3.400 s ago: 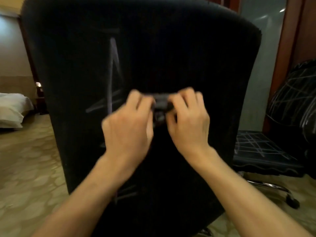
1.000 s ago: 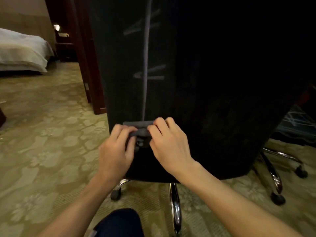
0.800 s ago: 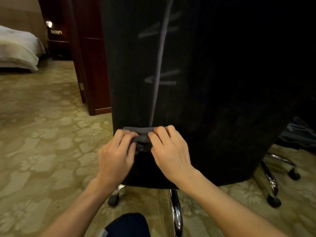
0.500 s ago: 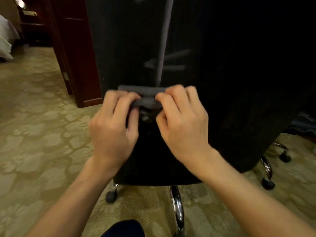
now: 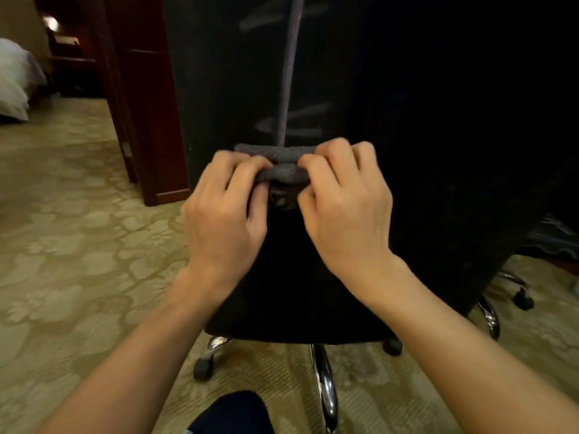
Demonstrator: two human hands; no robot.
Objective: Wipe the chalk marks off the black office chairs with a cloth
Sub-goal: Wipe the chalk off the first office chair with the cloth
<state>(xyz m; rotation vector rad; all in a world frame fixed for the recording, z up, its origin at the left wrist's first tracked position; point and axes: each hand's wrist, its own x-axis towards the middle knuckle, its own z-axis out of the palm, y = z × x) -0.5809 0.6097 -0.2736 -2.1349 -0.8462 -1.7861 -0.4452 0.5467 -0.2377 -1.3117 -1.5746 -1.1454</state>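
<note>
The back of a black office chair (image 5: 423, 151) fills the middle and right of the head view. A long upright chalk line (image 5: 289, 67) runs down it, crossed by short chalk strokes (image 5: 291, 126). A folded dark grey cloth (image 5: 282, 166) lies against the chair back at the foot of that line. My left hand (image 5: 225, 220) and my right hand (image 5: 347, 208) both grip the cloth, fingers curled over it, side by side. Most of the cloth is hidden under my fingers.
Chrome chair legs (image 5: 324, 386) with black casters (image 5: 202, 369) stand on patterned carpet (image 5: 72, 245). A dark wooden door frame (image 5: 150, 120) stands to the left, with a white bed (image 5: 14, 83) beyond it. Part of another chalk-marked chair (image 5: 554, 233) shows at the right. My knee (image 5: 232, 415) is at the bottom.
Both hands have slid the cloth from the chair's lower edge up the back along the upright chalk line. The stretch of line below the cloth has gone.
</note>
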